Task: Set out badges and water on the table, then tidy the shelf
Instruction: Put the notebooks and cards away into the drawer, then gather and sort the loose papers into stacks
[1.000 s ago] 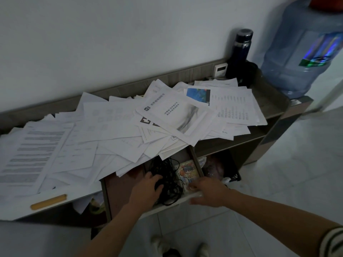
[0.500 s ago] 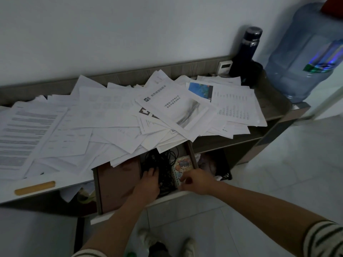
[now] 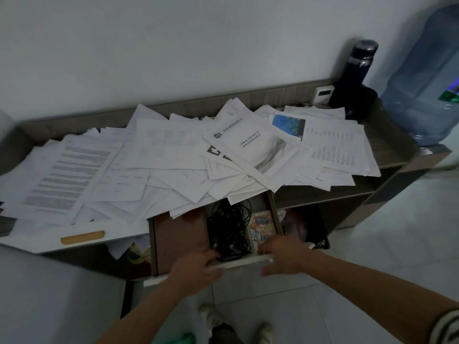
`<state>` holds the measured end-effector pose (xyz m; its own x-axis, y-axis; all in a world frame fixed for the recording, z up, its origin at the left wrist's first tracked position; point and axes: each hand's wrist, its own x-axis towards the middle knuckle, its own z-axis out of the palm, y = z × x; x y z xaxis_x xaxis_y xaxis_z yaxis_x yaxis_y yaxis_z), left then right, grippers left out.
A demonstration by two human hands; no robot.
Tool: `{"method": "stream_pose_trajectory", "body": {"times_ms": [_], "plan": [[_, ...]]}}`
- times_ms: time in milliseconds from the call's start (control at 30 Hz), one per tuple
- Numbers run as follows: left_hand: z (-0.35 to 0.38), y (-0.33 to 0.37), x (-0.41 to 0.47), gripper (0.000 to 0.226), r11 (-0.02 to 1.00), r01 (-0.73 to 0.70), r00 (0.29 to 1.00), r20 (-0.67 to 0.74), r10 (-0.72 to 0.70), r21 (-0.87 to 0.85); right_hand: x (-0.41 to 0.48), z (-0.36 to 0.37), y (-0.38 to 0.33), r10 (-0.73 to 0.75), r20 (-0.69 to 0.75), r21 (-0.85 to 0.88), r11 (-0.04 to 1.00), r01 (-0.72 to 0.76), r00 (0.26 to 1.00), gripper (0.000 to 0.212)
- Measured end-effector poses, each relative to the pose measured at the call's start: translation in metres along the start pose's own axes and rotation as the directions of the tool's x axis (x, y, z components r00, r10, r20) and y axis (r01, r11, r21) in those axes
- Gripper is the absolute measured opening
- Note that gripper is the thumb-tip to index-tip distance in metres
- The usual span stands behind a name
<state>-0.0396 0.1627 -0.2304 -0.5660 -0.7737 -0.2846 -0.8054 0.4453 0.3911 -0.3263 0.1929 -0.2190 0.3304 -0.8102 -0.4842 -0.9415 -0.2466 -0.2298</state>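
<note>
Gripping the front rim of an open drawer (image 3: 178, 234) at lower centre of the frame, a person's left hand (image 3: 196, 268) curls its fingers over the pale edge while the right hand (image 3: 285, 255) pinches the same rim further right, fingers on top and thumb beneath. Inside the drawer lie a tangle of black cords (image 3: 229, 227) and, just beside it on the right, a cartoon-covered notebook (image 3: 260, 228). No badge can be made out among them. Loose papers (image 3: 161, 157) blanket the shelf (image 3: 387, 150) across the middle of the frame and overhang the drawer's back. A large water jug (image 3: 422, 78) and a dark bottle (image 3: 357, 70) stand at upper right. The step appears to be moving the drawer while searching for the badges. It would go best with an even pull or push from both hands, keeping the drawer square on its runners, the cords clear of the rim and the overhanging sheets undisturbed. Half a second earlier the left hand was deeper in the drawer on the cords and the right hand was beside the notebook. Both have since drawn back to the front edge.
</note>
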Motion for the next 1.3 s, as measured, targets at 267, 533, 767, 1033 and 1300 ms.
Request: {"method": "stream_pose_trajectory", "body": {"times_ms": [267, 533, 767, 1033, 1300], "plan": [[0.005, -0.040, -0.019, 0.028, 0.987, 0.074, 0.994, -0.093, -0.061, 0.141, 0.003, -0.008, -0.006, -0.040, -0.162, -0.155, 0.988, 0.015, 0.986, 0.032], [-0.051, -0.029, -0.003, 0.064, 0.953, 0.069, 0.950, -0.311, 0.027, 0.294, 0.008, -0.049, 0.002, -0.075, -0.476, -0.221, 0.974, -0.037, 0.876, 0.078], [-0.069, -0.035, 0.020, 0.129, 0.909, 0.223, 0.929, -0.360, -0.089, 0.351, 0.032, -0.065, 0.003, 0.027, -0.490, -0.255, 0.951, -0.173, 0.871, 0.129], [-0.093, -0.039, 0.071, 0.096, 0.884, 0.374, 0.901, -0.336, -0.275, 0.279, 0.079, -0.092, 0.012, 0.186, -0.439, -0.165, 0.945, -0.282, 0.879, 0.117], [-0.098, -0.043, 0.084, 0.063, 0.850, 0.345, 0.905, -0.382, -0.187, 0.399, 0.095, -0.097, 0.019, 0.159, -0.476, -0.182, 0.944, -0.275, 0.865, 0.095]]}}
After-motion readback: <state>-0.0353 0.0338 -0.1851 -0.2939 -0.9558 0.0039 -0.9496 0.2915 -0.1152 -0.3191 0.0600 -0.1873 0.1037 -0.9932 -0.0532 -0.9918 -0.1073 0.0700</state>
